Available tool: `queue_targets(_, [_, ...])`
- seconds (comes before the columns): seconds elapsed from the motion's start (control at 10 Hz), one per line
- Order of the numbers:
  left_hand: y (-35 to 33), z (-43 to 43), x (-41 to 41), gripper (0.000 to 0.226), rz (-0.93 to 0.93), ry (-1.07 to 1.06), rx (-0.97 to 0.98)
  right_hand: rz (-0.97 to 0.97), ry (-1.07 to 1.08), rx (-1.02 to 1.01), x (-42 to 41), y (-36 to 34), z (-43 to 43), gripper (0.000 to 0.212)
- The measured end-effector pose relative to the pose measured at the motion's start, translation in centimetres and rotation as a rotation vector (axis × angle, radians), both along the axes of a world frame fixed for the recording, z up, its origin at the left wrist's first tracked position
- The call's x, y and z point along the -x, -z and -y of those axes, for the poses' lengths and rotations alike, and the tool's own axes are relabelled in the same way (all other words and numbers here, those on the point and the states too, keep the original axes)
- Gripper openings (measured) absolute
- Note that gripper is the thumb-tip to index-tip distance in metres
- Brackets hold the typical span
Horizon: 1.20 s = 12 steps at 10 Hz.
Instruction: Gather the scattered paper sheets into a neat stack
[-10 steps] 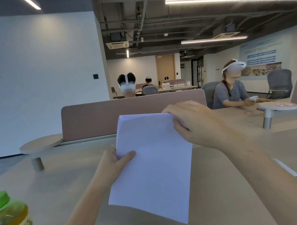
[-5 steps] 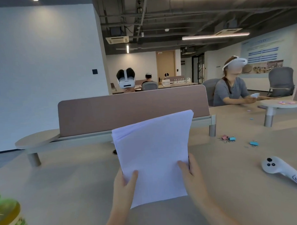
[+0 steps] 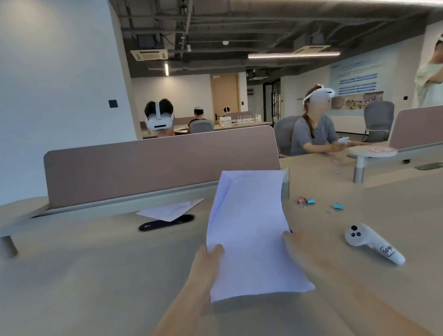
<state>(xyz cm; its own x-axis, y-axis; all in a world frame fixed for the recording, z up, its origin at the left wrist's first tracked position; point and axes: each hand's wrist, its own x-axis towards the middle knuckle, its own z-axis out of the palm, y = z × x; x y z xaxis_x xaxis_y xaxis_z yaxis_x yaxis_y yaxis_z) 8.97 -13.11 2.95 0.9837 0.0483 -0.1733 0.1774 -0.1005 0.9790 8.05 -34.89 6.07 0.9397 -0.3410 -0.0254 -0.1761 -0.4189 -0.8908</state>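
A stack of white paper sheets (image 3: pixel 248 225) is held over the beige table (image 3: pixel 93 287), tilted away from me with its top edge bowed. My left hand (image 3: pixel 207 265) grips the stack's left edge, thumb on top. My right hand (image 3: pixel 299 248) holds the right edge, blurred. More white sheets (image 3: pixel 170 210) lie flat on the table under the divider's rail, to the left of the held stack, partly over a black cable slot (image 3: pixel 167 223).
A pink desk divider (image 3: pixel 159 165) on a grey rail stands across the table behind the paper. Small blue and pink binder clips (image 3: pixel 316 203) lie at the right, and a white controller (image 3: pixel 373 243) nearer me. Other people sit at desks beyond.
The stack has tipped from upright to leaning away and lower over the table. My right hand went from its top edge to its right side. The view shifted and shows the loose sheets under the divider.
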Motion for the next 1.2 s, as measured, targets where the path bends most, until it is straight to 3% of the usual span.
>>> queue_targets(0.1, [0.1,2.3,-1.8,0.046,-0.046,0.011,-0.039,-0.028,0.008,0.001,-0.7,-0.2,1.9,0.035])
queue_targets(0.3, [1.0,5.4,-4.0,0.029,-0.130,-0.006,-0.116,-0.073,0.041,0.047,-5.4,1.4,3.5,0.041])
queue_targets(0.4, [1.9,6.1,-5.7,0.028,-0.161,0.015,-0.144,-0.153,0.030,0.089,-6.9,1.8,3.6,0.027])
queue_targets(0.5, [1.6,6.7,-7.0,0.020,-0.173,0.071,-0.264,-0.180,0.056,0.136,-8.6,2.6,3.6,0.030])
queue_targets(0.6, [0.6,7.1,-8.3,0.028,-0.263,0.151,-0.361,-0.216,0.032,0.198,-9.7,2.5,4.1,0.021])
queue_targets(0.7, [-0.6,7.4,-8.8,0.047,-0.445,0.209,-0.283,-0.250,-0.001,0.246,-10.4,1.9,4.7,0.029])
queue_targets(0.8, [-1.3,7.5,-9.7,0.066,-0.397,0.261,-0.661,-0.237,0.011,0.280,-11.4,2.5,5.5,0.014])
queue_targets(0.9, [-1.1,7.0,-10.3,0.067,-0.264,0.264,-0.954,-0.247,0.044,0.317,-12.2,3.4,5.9,0.015])
queue_targets(1.1, [-0.4,6.5,-9.7,0.054,-0.257,0.279,-0.940,-0.296,0.072,0.551,-12.0,3.6,5.6,0.039])
queue_targets(1.2, [-1.1,4.9,-9.0,0.054,-0.193,0.204,-0.941,-0.283,0.093,0.561,-12.0,2.7,6.4,0.032])
